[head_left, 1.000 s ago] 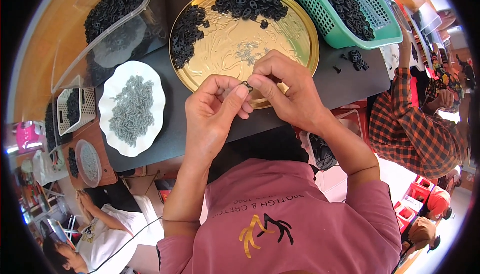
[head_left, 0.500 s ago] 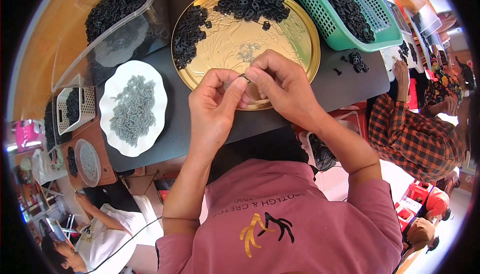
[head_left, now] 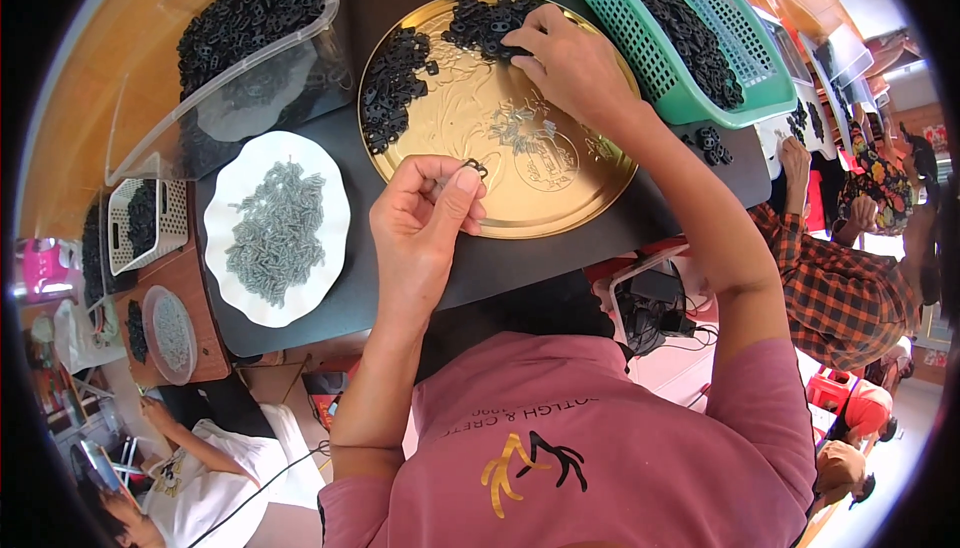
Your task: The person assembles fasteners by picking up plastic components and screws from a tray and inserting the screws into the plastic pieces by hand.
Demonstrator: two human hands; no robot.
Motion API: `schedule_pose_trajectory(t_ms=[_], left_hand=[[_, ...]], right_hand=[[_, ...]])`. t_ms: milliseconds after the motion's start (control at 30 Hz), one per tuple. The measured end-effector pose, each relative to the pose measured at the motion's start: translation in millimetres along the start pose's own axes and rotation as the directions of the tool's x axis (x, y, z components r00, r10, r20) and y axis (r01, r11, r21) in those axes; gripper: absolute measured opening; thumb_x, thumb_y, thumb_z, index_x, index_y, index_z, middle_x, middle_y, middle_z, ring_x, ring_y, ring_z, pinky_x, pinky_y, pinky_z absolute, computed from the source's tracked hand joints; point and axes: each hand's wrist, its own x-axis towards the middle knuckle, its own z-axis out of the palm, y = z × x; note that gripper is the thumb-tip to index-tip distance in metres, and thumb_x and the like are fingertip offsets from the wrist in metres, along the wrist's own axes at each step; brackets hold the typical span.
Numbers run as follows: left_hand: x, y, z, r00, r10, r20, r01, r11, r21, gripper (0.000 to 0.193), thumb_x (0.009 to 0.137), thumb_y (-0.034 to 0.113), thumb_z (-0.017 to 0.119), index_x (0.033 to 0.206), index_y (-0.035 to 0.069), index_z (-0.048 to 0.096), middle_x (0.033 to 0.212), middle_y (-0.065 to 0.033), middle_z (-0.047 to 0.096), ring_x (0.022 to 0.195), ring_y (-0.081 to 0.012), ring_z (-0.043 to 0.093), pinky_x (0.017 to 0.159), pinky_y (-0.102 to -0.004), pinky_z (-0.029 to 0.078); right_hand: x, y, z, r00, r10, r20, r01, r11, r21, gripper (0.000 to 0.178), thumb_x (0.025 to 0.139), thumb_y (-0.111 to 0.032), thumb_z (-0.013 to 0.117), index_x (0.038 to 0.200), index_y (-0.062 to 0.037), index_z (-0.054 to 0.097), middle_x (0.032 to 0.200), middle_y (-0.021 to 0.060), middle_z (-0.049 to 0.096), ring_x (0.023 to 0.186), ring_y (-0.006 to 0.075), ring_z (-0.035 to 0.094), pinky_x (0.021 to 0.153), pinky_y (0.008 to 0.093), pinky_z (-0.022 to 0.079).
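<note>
My left hand (head_left: 425,218) pinches a small black plastic link with two holes (head_left: 474,165) between thumb and forefinger, over the near edge of the round gold tray (head_left: 460,98). At the tray's far side my right hand (head_left: 570,58) touches a pile of black links (head_left: 485,26), its thumb and forefinger a little apart; no piece shows between them. Another pile of flat black pieces (head_left: 393,88) lies along the tray's left side. Small silvery pins (head_left: 522,126) are scattered mid-tray. To the left, a white scalloped plate (head_left: 226,278) holds a heap of grey pins (head_left: 275,233).
A clear bin (head_left: 250,73) full of black links stands at far left. At far right is a green basket (head_left: 745,43) of black parts, with several loose black pieces (head_left: 712,146) nearby. Other people sit at left and right, one in a checked shirt (head_left: 850,283).
My right hand has left my left hand and moved away to the far pile of black links. My left hand keeps its black link. The view has shifted slightly.
</note>
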Motion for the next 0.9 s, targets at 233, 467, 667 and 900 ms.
schedule_pose_trajectory(t_ms=[233, 467, 667, 900], left_hand=[[-1.2, 2.2, 1.1, 1.0, -0.004, -0.011, 0.004, 1.0, -0.01, 0.013, 0.094, 0.012, 0.062, 0.094, 0.0, 0.058, 0.08, -0.0069, 0.063, 0.066, -0.0093, 0.058, 0.057, -0.0213, 0.047], [-1.2, 1.6, -1.2, 1.0, -0.008, 0.01, 0.008, 1.0, 0.003, 0.012, 0.094, 0.012, 0.061, 0.097, 0.0, 0.058, 0.09, -0.0114, 0.066, 0.07, -0.0096, 0.059, 0.059, -0.0216, 0.048], [-5.8, 3.1, 4.8, 0.992, 0.106, 0.072, -0.102, 0.993, -0.06, 0.013, 0.094, 0.01, 0.061, 0.099, -0.001, 0.058, 0.128, -0.0209, 0.057, 0.092, -0.0132, 0.064, 0.068, -0.0214, 0.052], [-11.2, -3.1, 6.2, 0.982, 0.125, 0.144, -0.108, 0.987, -0.117, 0.01, 0.094, 0.008, 0.06, 0.098, 0.0, 0.058, 0.13, -0.0236, 0.055, 0.098, -0.0197, 0.064, 0.074, -0.0248, 0.055]], right_hand=[[3.2, -2.3, -0.9, 0.969, -0.185, -0.164, 0.19, 0.982, 0.02, 0.015, 0.08, -0.012, 0.068, 0.093, -0.0056, 0.069, 0.089, 0.0069, 0.062, 0.074, 0.022, 0.063, 0.064, 0.0342, 0.052], [-18.1, -38.9, -39.8, 0.839, 0.317, 0.441, -0.51, 0.179, 0.841, 0.026, 0.089, -0.014, 0.067, 0.108, 0.0037, 0.064, 0.087, 0.0047, 0.067, 0.065, 0.0054, 0.055, 0.058, 0.0196, 0.048], [-44.0, -61.7, -59.7, 0.832, 0.274, 0.483, -0.502, -0.002, 0.865, 0.025, 0.09, -0.013, 0.067, 0.112, -0.0017, 0.065, 0.085, 0.001, 0.065, 0.069, 0.0055, 0.057, 0.062, 0.0195, 0.046], [-62.2, -75.5, -59.8, 0.862, 0.331, 0.384, -0.443, 0.12, 0.889, 0.025, 0.09, -0.013, 0.067, 0.112, 0.0003, 0.066, 0.084, -0.0005, 0.066, 0.067, 0.0032, 0.054, 0.06, 0.0179, 0.045]])
